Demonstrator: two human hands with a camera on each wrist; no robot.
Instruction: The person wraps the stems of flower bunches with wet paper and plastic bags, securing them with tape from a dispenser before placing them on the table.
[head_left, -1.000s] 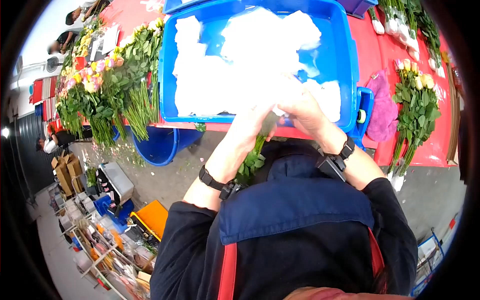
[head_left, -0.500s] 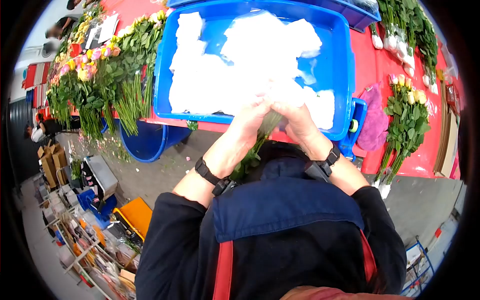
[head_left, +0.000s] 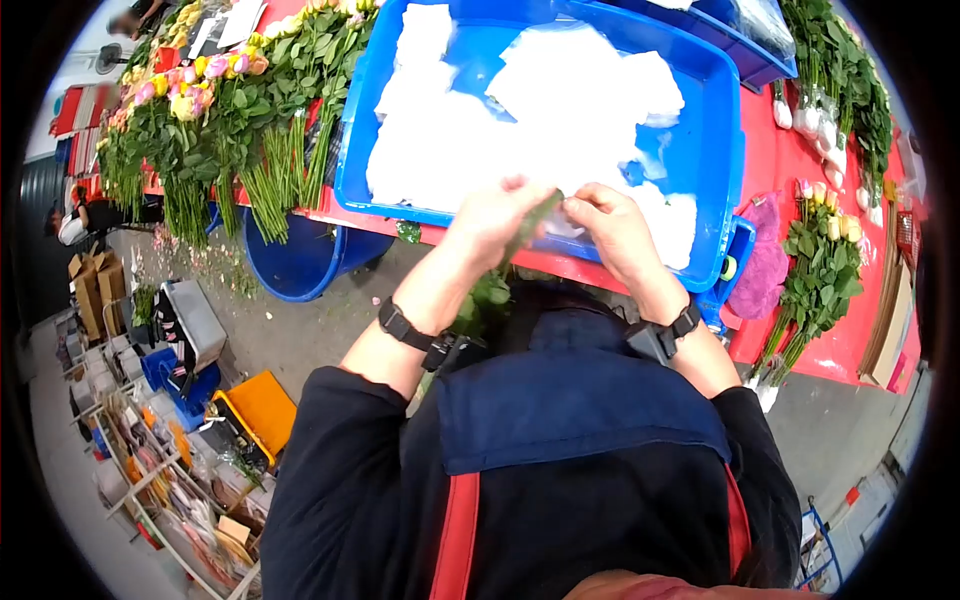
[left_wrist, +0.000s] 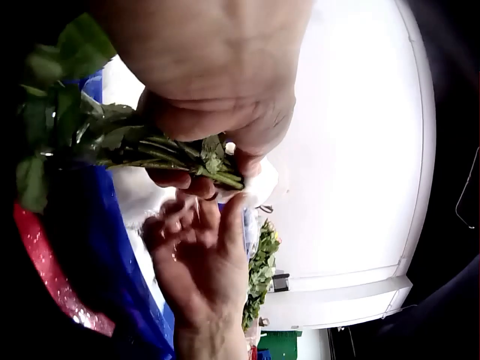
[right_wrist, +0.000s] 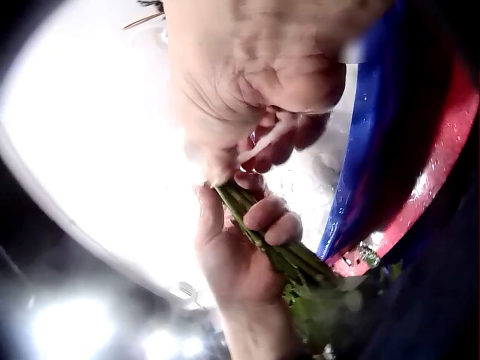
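My left hand (head_left: 492,222) grips a bunch of green leafy stems (right_wrist: 304,264) near the cut ends, fingers curled round it. Leaves (left_wrist: 84,49) hang on the side toward my body. At the cut ends is my right hand (head_left: 615,228), its thumb right by the tips. A thin pale strip (right_wrist: 271,139) shows between its curled fingers; what it is I cannot tell. Both hands are over the near rim of a blue tub (head_left: 715,160), in which white, overexposed wadding (head_left: 440,150) lies.
The tub stands on a red-covered table (head_left: 762,135). Rose bunches (head_left: 190,95) lie at left, another rose bunch (head_left: 825,245) at right, by a magenta cloth (head_left: 760,265). A blue bucket (head_left: 295,262) stands below the table edge. Blue crates (head_left: 700,35) are behind the tub.
My hands, close together before, have drawn a little apart, and the stem ends now show between them. The head view has shifted slightly.
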